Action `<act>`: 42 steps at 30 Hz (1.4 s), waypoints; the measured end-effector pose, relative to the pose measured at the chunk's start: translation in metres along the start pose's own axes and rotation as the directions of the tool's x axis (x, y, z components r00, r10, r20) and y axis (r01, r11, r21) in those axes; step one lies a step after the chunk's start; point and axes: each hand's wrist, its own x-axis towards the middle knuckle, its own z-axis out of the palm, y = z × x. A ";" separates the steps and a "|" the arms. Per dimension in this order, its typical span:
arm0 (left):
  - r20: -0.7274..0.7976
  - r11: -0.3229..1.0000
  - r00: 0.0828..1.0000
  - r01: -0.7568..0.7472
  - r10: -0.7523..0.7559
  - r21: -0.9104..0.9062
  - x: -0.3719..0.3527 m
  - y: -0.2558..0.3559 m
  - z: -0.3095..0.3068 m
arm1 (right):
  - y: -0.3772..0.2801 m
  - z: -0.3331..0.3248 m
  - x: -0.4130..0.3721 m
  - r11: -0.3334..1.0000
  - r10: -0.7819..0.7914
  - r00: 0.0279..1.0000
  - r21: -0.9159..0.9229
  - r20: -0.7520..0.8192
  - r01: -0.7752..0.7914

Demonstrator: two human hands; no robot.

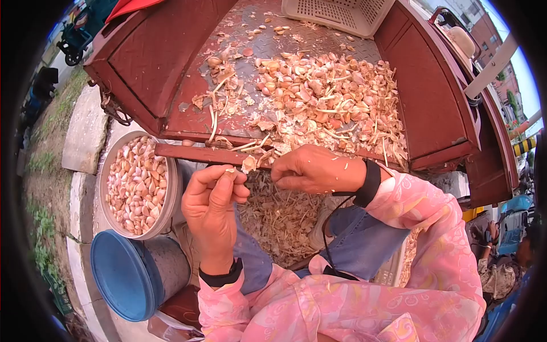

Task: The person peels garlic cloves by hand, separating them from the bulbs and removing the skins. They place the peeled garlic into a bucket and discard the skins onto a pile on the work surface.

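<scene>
My left hand (209,200) is raised in front of the red truck bed's lip, its thumb and fingers pinched on a small pale garlic clove (229,170). Close by on the right, my right hand (319,170) has its fingers curled inward, and whatever they may hold is hidden. A bit of papery garlic skin (249,164) lies on the lip between the hands. Just beyond them spreads a heap of loose garlic cloves (319,85) mixed with skins and dry stalks. To the left stands a white bucket (175,188) filled with separated cloves.
A blue-lidded bucket (122,276) stands below the white one. Red side panels (424,85) flank the bed, and a pale plastic basket (336,17) sits at its back. Skins and stalks (279,222) cover the ground between my legs. Another person (507,268) is at the far right.
</scene>
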 end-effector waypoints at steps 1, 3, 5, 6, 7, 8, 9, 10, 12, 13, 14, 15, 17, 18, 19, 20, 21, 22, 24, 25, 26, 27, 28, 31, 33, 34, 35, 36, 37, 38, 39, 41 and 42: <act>-0.042 0.995 0.997 -0.061 0.064 0.083 0.002 0.008 -0.014 | 0.005 -0.008 0.007 1.000 0.006 1.000 -0.010 0.000 -0.006; -0.248 0.895 0.936 -0.124 0.249 0.429 0.013 0.019 -0.058 | 0.026 -0.037 0.033 0.982 -0.121 0.964 -0.169 -0.236 0.083; -0.338 0.716 0.890 0.019 0.305 0.698 0.030 0.024 -0.133 | 0.039 -0.075 0.065 0.916 -0.028 0.968 -0.394 -0.248 -0.075; -0.342 0.718 0.889 0.022 0.304 0.696 0.033 0.023 -0.177 | 0.055 -0.088 0.084 0.893 -0.056 0.973 -0.447 -0.223 -0.051; -0.261 0.438 0.897 0.085 0.358 0.895 0.035 0.020 -0.221 | 0.072 -0.093 0.101 0.867 -0.083 0.977 -0.498 -0.195 -0.026; -0.165 0.105 0.910 0.134 0.382 0.985 0.037 0.018 -0.242 | 0.083 -0.095 0.115 0.865 -0.084 0.978 -0.501 -0.193 -0.024; -0.166 0.108 0.909 0.135 0.382 0.985 0.040 0.022 -0.232 | 0.091 -0.094 0.127 0.838 -0.103 0.983 -0.546 -0.150 0.004; -0.209 0.362 0.925 0.085 0.318 0.928 0.039 0.030 -0.205 | 0.099 -0.092 0.140 0.809 -0.117 0.988 -0.587 -0.105 0.033; -0.363 0.735 0.924 0.163 0.120 0.658 0.042 0.041 -0.138 | 0.104 -0.084 0.163 0.754 0.006 1.000 -0.657 0.024 0.011; -0.364 0.739 0.924 0.165 0.116 0.653 0.046 0.042 -0.116 | 0.100 -0.086 0.166 0.767 0.086 0.995 -0.641 0.039 -0.041; -0.289 0.773 0.957 0.170 0.018 0.611 0.050 0.043 -0.098 | 0.103 -0.088 0.166 0.762 0.090 0.995 -0.646 0.042 -0.042; -0.203 0.804 0.976 0.179 -0.074 0.567 0.056 0.040 -0.085 | 0.107 -0.091 0.166 0.835 0.053 0.999 -0.549 0.005 -0.042; -0.058 0.819 0.990 0.141 -0.130 0.557 0.073 0.027 -0.068 | 0.104 -0.100 0.161 0.891 0.022 0.999 -0.453 -0.034 -0.035; 0.012 0.816 0.991 0.100 -0.130 0.569 0.084 0.019 -0.058 | 0.094 -0.106 0.156 0.919 0.069 0.996 -0.385 -0.063 -0.088; 0.082 0.813 0.988 0.061 -0.132 0.579 0.097 0.009 -0.047 | 0.088 -0.111 0.152 0.940 0.118 0.989 -0.310 -0.089 -0.140; 0.150 0.724 0.982 -0.021 -0.115 0.689 0.115 0.000 -0.033 | 0.085 -0.116 0.149 0.940 0.184 0.981 -0.281 -0.059 -0.194; 0.222 0.618 0.969 -0.111 -0.105 0.778 0.133 -0.010 -0.018 | 0.086 -0.118 0.144 0.939 0.184 0.981 -0.282 -0.063 -0.194; 0.292 0.520 0.953 -0.212 -0.075 0.827 0.148 -0.024 -0.003 | 0.086 -0.121 0.141 0.923 0.183 0.977 -0.322 -0.111 -0.210; 0.389 0.291 0.919 -0.355 -0.066 0.888 0.175 -0.058 0.023 | 0.092 -0.133 0.140 0.925 0.225 0.962 -0.276 -0.155 -0.261; 0.409 0.173 0.908 -0.389 -0.095 0.905 0.184 -0.074 0.033 | 0.090 -0.139 0.139 0.927 0.215 0.963 -0.278 -0.162 -0.253; 0.390 0.125 0.907 -0.373 -0.158 0.919 0.189 -0.084 0.044 | 0.088 -0.145 0.138 0.948 0.252 0.951 -0.151 -0.178 -0.280; 0.366 0.076 0.904 -0.358 -0.220 0.931 0.194 -0.092 0.052 | 0.088 -0.149 0.139 0.953 0.292 0.938 -0.020 -0.186 -0.301; 0.365 0.071 0.905 -0.359 -0.219 0.931 0.197 -0.100 0.054 | 0.095 -0.156 0.145 0.965 0.256 0.949 -0.010 -0.184 -0.263; 0.362 0.159 0.910 -0.334 -0.204 0.929 0.201 -0.110 0.056 | 0.107 -0.175 0.165 0.968 0.206 0.956 -0.097 -0.208 -0.230; 0.372 0.161 0.908 -0.345 -0.192 0.925 0.198 -0.109 0.051 | 0.123 -0.178 0.184 0.968 0.210 0.960 -0.097 -0.185 -0.230; 0.408 0.187 0.902 -0.380 -0.145 0.906 0.199 -0.114 0.045 | 0.132 -0.176 0.192 0.953 0.111 0.972 -0.256 -0.209 -0.164; 0.407 0.186 0.900 -0.379 -0.155 0.907 0.200 -0.117 0.044 | 0.139 -0.174 0.198 0.906 0.009 0.977 -0.412 -0.214 -0.098; 0.383 0.140 0.897 -0.359 -0.221 0.923 0.202 -0.115 0.044 | 0.145 -0.170 0.204 0.834 -0.010 0.988 -0.546 -0.156 -0.077; 0.354 0.089 0.891 -0.343 -0.285 0.935 0.202 -0.113 0.043 | 0.151 -0.163 0.208 0.840 -0.010 0.987 -0.537 -0.158 -0.078; 0.391 0.104 0.887 -0.376 -0.247 0.921 0.200 -0.117 0.041 | 0.154 -0.155 0.212 0.828 0.021 0.998 -0.558 -0.054 -0.047; 0.389 0.100 0.886 -0.376 -0.251 0.921 0.200 -0.119 0.041 | 0.152 -0.148 0.214 0.815 0.053 0.997 -0.579 0.051 -0.014; 0.534 0.056 0.829 -0.532 -0.167 0.845 0.196 -0.123 0.042 | 0.147 -0.136 0.213 0.803 -0.004 0.999 -0.596 0.045 0.030; 0.518 0.056 0.827 -0.519 -0.219 0.853 0.192 -0.112 0.048 | 0.139 -0.132 0.210 0.769 0.033 0.995 -0.639 0.090 0.033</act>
